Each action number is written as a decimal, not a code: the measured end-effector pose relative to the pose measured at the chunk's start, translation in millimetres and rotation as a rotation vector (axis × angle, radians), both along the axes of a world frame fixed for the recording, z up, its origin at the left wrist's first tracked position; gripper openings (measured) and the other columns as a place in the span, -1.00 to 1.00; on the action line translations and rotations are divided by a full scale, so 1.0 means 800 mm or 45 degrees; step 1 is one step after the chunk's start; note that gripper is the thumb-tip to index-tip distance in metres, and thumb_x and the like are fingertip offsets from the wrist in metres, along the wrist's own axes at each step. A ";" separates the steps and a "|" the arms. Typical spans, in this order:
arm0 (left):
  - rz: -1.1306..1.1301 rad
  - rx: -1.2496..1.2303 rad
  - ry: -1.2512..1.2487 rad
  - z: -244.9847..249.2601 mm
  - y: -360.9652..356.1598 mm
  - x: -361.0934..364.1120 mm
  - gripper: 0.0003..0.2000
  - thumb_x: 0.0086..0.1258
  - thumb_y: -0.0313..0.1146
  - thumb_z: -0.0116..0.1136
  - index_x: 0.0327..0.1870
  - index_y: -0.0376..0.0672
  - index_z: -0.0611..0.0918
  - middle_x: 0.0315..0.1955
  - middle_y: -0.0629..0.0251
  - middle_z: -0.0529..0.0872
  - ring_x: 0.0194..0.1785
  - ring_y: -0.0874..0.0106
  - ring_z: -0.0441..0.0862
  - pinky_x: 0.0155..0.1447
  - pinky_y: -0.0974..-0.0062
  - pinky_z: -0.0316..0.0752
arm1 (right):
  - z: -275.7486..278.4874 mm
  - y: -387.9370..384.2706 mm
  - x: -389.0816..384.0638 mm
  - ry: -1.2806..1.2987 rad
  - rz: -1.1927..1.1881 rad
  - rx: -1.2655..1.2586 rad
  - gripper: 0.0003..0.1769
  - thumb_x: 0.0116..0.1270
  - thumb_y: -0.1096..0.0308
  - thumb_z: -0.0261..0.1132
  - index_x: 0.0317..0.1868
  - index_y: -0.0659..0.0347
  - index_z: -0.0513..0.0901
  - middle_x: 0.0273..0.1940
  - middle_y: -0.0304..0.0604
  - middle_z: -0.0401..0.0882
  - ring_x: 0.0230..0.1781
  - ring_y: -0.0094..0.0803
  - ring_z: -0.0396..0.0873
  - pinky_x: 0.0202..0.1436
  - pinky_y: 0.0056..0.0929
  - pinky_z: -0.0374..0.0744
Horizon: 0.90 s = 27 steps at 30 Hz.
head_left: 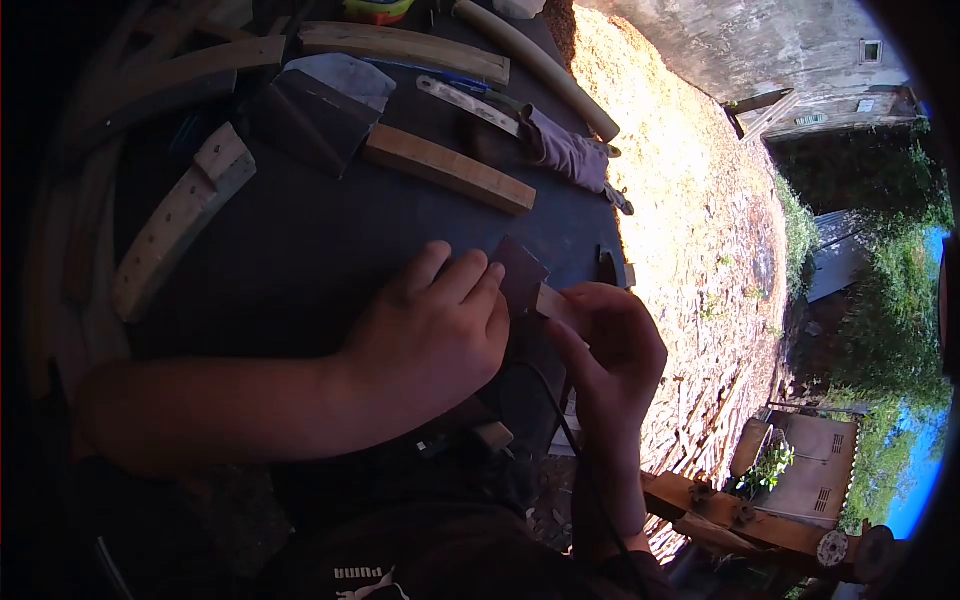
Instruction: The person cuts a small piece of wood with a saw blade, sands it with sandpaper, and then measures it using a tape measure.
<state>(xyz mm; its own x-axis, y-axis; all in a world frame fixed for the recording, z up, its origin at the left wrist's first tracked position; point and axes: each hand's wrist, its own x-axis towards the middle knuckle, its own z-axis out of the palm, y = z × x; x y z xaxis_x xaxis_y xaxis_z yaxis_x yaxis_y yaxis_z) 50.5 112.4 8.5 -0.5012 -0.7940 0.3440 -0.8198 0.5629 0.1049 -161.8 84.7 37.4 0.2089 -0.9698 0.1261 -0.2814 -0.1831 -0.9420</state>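
Observation:
My left hand (450, 310) is closed, its fingers bent over a dark reddish-brown piece of sandpaper (521, 272). The sandpaper's flat, square end sticks out past the fingertips. Opposite it, my right hand (620, 345) pinches a small pale wooden piece (549, 302) between thumb and fingers. The wooden piece meets or nearly meets the sandpaper's lower edge; most of it is hidden by the hand. Both hands are over the dark table (290, 240), and a thin dark cable (556, 400) runs below them.
Beyond the hands lie a wooden block (450, 168), a folded dark sheet (310, 122), a greyish cloth (568, 150) and a long round rod (540, 65). A notched wooden piece with holes (185, 222) and curved wood (405, 50) are at left. Sunlit, debris-covered ground (690, 200) lies right.

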 end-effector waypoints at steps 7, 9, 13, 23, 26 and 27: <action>0.013 -0.054 -0.159 -0.003 0.011 -0.006 -0.60 0.34 -0.36 0.23 0.13 -0.41 0.77 0.15 0.04 0.80 0.26 0.23 0.65 0.39 0.17 0.43 | -0.021 -0.004 0.022 0.719 -0.025 -0.584 -0.79 0.19 0.60 0.60 -0.17 0.23 0.84 -0.15 -0.09 0.77 -0.17 -0.22 0.77 -0.10 -0.31 0.70; 0.022 -0.051 -0.147 -0.004 0.012 -0.006 -0.61 0.34 -0.37 0.23 0.12 -0.41 0.77 0.13 0.04 0.80 0.24 0.24 0.66 0.39 0.17 0.44 | -0.019 0.002 0.016 0.745 -0.002 -0.588 -0.80 0.21 0.59 0.59 -0.15 0.23 0.85 -0.15 -0.08 0.77 -0.18 -0.21 0.77 -0.10 -0.30 0.69; 0.035 -0.045 -0.145 -0.003 0.010 -0.008 -0.62 0.33 -0.38 0.23 0.10 -0.41 0.78 0.09 0.05 0.83 0.21 0.25 0.66 0.36 0.19 0.44 | -0.023 -0.013 0.025 0.687 0.002 -0.561 -0.85 0.26 0.56 0.56 -0.16 0.25 0.84 -0.18 -0.08 0.75 -0.23 -0.23 0.75 -0.14 -0.32 0.68; 0.012 -0.005 -0.129 0.001 0.004 -0.008 -0.62 0.30 -0.39 0.23 0.07 -0.44 0.78 0.04 0.02 0.83 0.18 0.24 0.66 0.33 0.19 0.45 | -0.012 -0.017 0.040 0.675 0.022 -0.447 -0.97 0.36 0.55 0.50 -0.23 0.31 0.81 -0.30 -0.07 0.64 -0.39 -0.27 0.69 -0.32 -0.31 0.60; -0.003 0.033 -0.142 0.005 0.002 -0.010 -0.62 0.28 -0.39 0.23 0.04 -0.45 0.78 0.01 -0.03 0.83 0.17 0.20 0.66 0.32 0.19 0.45 | -0.026 -0.044 0.047 0.654 -0.017 -0.478 -0.96 0.37 0.53 0.50 -0.24 0.32 0.79 -0.31 -0.05 0.62 -0.41 -0.22 0.68 -0.33 -0.30 0.60; -0.006 0.019 -0.154 0.005 0.002 -0.012 -0.63 0.27 -0.39 0.23 0.03 -0.45 0.78 0.01 -0.05 0.82 0.17 0.20 0.66 0.31 0.19 0.45 | -0.026 -0.044 0.045 0.657 -0.010 -0.462 -0.95 0.38 0.52 0.49 -0.25 0.32 0.79 -0.31 -0.04 0.62 -0.41 -0.20 0.68 -0.33 -0.29 0.59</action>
<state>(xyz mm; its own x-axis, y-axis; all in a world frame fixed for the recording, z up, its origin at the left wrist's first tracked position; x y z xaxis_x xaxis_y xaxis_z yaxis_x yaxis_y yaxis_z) 40.9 113.7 12.5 -0.5417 -0.7963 0.2690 -0.8245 0.5656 0.0140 -125.5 49.1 16.4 0.3237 -0.8858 0.3324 -0.6857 -0.4617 -0.5627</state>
